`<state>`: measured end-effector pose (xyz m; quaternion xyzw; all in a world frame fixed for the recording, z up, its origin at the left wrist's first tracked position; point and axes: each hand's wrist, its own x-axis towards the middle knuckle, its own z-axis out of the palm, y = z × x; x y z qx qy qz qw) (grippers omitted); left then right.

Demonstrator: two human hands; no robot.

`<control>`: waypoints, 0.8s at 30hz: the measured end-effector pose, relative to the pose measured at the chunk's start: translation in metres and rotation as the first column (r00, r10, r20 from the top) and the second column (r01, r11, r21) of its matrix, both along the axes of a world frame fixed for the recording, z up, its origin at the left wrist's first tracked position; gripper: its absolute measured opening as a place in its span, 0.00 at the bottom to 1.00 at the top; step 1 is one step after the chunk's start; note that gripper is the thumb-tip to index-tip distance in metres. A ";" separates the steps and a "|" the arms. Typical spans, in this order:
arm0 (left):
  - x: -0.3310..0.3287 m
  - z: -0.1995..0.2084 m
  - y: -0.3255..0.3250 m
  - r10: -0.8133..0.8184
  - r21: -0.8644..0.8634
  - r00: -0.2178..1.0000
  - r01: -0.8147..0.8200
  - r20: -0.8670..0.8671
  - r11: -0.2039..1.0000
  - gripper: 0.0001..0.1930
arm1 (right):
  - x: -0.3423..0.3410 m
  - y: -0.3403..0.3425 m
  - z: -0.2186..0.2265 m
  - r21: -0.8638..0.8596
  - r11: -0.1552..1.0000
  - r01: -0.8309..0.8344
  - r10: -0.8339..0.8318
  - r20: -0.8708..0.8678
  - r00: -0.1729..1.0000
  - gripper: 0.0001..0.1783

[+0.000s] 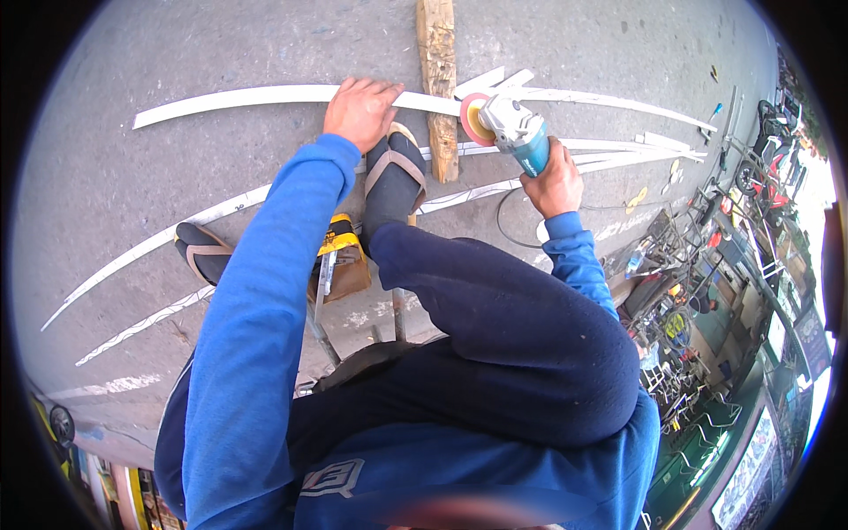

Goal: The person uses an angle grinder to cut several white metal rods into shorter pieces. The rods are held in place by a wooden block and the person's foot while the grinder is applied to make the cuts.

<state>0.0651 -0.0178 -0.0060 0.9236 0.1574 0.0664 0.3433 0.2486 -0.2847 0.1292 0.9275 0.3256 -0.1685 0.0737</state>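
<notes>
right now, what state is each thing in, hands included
left hand: draped over the white strip; gripping or just pressing, unclear
right hand: closed around the angle grinder
angle grinder: held up, disc fitted; whether running, can't tell
white strip: lying across the wooden beam, one end at the disc
wooden beam: lying on the ground
sandals: worn

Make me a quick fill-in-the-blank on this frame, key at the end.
1. The angle grinder is held on the person's ____ side.
2. The left grip rests on a ____ strip.
3. That strip lies on ____ of the wooden beam.
4. Both sleeves are ____.

Missing words: right; white; top; blue.
</notes>
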 end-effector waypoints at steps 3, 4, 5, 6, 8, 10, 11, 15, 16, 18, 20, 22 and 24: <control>0.000 -0.001 -0.001 0.003 -0.010 1.000 -0.003 0.010 1.000 0.20 | 0.002 0.000 0.003 -0.004 0.999 -0.046 0.046 0.003 0.999 0.39; -0.001 -0.001 -0.001 0.004 -0.016 1.000 -0.004 0.010 1.000 0.20 | 0.001 0.000 0.005 -0.005 0.998 -0.055 0.055 -0.002 0.998 0.39; -0.001 -0.001 -0.001 0.004 -0.017 1.000 -0.003 0.009 1.000 0.20 | 0.002 0.000 0.006 -0.021 0.998 -0.054 0.053 -0.020 0.998 0.39; -0.001 -0.001 -0.001 0.001 -0.017 1.000 -0.001 0.008 1.000 0.20 | 0.003 0.000 0.008 -0.037 0.999 -0.024 0.024 -0.012 1.000 0.39; 0.000 -0.001 0.001 0.001 -0.019 1.000 -0.001 0.018 1.000 0.20 | 0.008 0.002 0.011 -0.086 0.995 0.056 -0.057 -0.008 0.998 0.40; 0.000 0.001 0.002 0.005 -0.043 1.000 -0.005 0.001 0.999 0.20 | 0.007 0.001 0.015 -0.074 0.994 0.081 -0.080 0.010 0.997 0.40; -0.001 0.002 0.001 0.002 -0.039 1.000 -0.001 0.001 0.999 0.20 | 0.006 0.000 0.016 -0.048 0.995 0.088 -0.088 0.010 0.996 0.40; 0.000 0.005 0.001 -0.014 -0.052 0.998 0.011 -0.061 0.999 0.21 | -0.001 -0.005 0.014 -0.006 0.997 0.074 -0.074 0.003 0.997 0.39; -0.001 0.006 0.001 -0.016 -0.048 0.998 0.013 -0.064 0.999 0.21 | -0.003 -0.005 0.012 -0.012 0.999 0.038 -0.038 0.013 0.999 0.40; 0.000 0.006 0.002 -0.017 -0.040 0.998 0.015 -0.065 0.999 0.21 | -0.004 -0.004 0.007 -0.024 0.999 -0.036 0.036 0.032 0.999 0.40; 0.000 0.006 0.001 -0.018 -0.039 0.998 0.015 -0.068 0.999 0.21 | -0.001 -0.003 0.004 -0.029 0.998 -0.055 0.056 0.047 0.997 0.40; 0.001 0.006 0.001 -0.022 -0.044 0.996 0.018 -0.081 0.999 0.21 | 0.003 -0.002 0.004 -0.039 0.997 -0.061 0.063 0.054 0.997 0.40; 0.001 0.005 0.001 -0.022 -0.033 0.998 0.020 -0.067 0.999 0.21 | 0.007 -0.002 0.005 -0.011 0.995 -0.099 0.099 0.064 0.993 0.39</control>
